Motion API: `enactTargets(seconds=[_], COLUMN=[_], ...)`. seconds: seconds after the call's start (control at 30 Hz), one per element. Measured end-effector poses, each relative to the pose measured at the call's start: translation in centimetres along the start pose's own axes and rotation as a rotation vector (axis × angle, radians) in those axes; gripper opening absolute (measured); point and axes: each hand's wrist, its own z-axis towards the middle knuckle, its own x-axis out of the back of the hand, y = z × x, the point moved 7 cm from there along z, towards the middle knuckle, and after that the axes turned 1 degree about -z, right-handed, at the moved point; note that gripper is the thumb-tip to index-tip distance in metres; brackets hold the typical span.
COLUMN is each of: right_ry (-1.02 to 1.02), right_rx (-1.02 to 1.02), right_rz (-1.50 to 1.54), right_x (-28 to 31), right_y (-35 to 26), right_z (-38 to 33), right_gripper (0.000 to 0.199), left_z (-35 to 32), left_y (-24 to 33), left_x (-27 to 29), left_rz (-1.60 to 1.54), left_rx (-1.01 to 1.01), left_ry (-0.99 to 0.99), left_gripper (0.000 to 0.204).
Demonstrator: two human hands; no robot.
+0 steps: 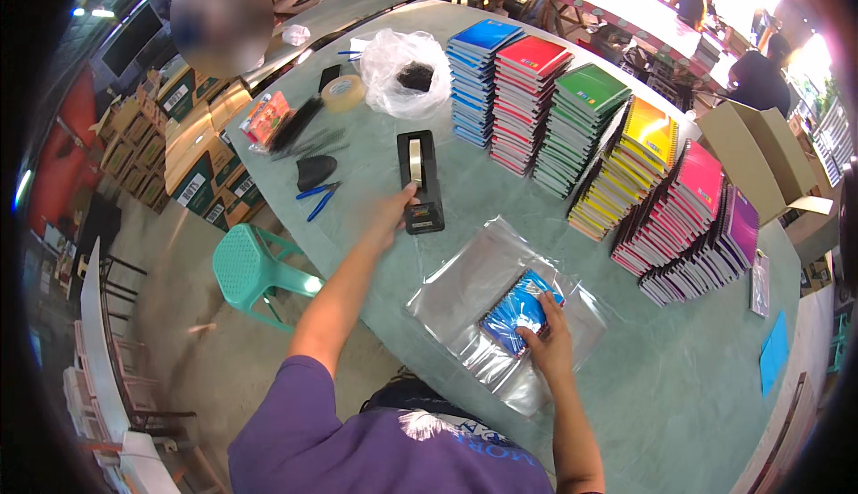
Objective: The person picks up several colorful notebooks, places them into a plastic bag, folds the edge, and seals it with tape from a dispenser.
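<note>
The right hand [549,337] rests on the blue notebook [511,317], its fingers spread over the cover's right part and its thumb at the near edge, not closed around it; most of the notebook lies to the left of these fingers. The clear film [454,281] lies beneath the notebook and extends on both sides of it; whether film also covers the notebook cannot be told. The left hand [388,217], slightly blurred, reaches the near part of the tape dispenser [427,206], with a fingertip close to the tape; whether its fingers grip anything cannot be told. From these fingers, the notebook lies to the right and nearer the body, with part of the film between. Left of them are the pliers [321,197] and a black pouch [315,172]; farther off lie a tape roll [343,92] and a plastic bag [380,92]. Beyond the right fingers, the blue [471,92], red [518,118], green [565,145], yellow [612,181], pink [657,221] and purple stacks [706,266] stand in a row, screening part of the open carton [746,150]. Well right of those fingers lies a blue sheet [774,354].
</note>
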Motion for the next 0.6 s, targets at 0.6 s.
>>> enactTargets(seconds=[0.6], right_ry=[0.039], right_rx=[0.012], right_rz=[0.044], right_x=[0.0], right_y=[0.5], right_z=[-0.2], right_gripper=[0.071], left_z=[-5.0], left_y=[1.3], left_x=[-1.5], left_rz=[-0.288], left_rx=[-0.323], left_ry=[-0.108], left_gripper=[0.014])
